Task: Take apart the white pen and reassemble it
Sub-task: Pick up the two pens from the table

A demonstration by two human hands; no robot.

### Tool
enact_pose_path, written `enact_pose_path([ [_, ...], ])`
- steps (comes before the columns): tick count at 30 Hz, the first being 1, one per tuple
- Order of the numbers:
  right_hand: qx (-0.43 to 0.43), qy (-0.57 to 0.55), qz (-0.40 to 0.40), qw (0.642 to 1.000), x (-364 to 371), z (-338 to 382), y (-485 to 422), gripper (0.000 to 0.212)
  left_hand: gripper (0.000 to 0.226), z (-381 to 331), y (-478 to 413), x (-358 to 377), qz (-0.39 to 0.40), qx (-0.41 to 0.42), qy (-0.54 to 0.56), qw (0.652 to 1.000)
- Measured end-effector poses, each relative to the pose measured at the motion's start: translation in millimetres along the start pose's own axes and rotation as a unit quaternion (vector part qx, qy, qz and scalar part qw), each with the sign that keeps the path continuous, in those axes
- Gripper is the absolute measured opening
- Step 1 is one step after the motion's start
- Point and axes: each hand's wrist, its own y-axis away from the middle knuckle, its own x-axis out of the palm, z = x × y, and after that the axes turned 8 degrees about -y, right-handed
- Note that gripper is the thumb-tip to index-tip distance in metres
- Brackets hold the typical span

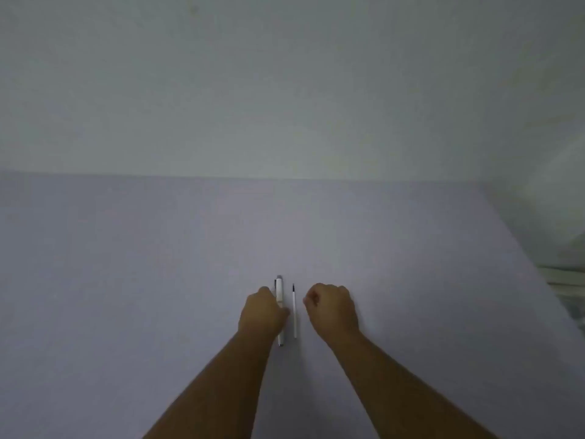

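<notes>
The white pen body (279, 293) lies lengthwise on the pale table (158, 280), its capped end pointing away from me. My left hand (262, 313) rests on its left side, fingers curled against the barrel. Just to the right, apart from the body, lies the thin white refill (294, 315) with its dark tip pointing away. My right hand (332, 307) sits on the table right of the refill, fingers curled in, with a small gap to the refill. Whether it holds a small part is hidden.
A plain wall (285, 90) rises at the table's far edge. The table's right edge (538, 274) runs diagonally, with blurred pale objects beyond it.
</notes>
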Motion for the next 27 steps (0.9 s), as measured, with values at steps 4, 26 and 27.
enact_pose_path([
  [4, 0.021, -0.007, 0.013, 1.000, 4.7, -0.6, -0.8, 0.021, 0.022, 4.9, -3.7, 5.9, 0.009, -0.022, 0.023, 0.999],
  [26, 0.239, -0.381, -0.035, 0.892, -0.7, 30.3, -22.3, 0.029, 0.005, -5.4, 15.8, -25.8, 0.117, 0.099, 0.097, 0.983],
  [27, 0.257, -0.405, -0.055, 0.876, -3.9, 26.2, -24.6, 0.029, 0.008, -4.4, 17.6, -25.9, 0.128, 0.098, 0.074, 0.984],
])
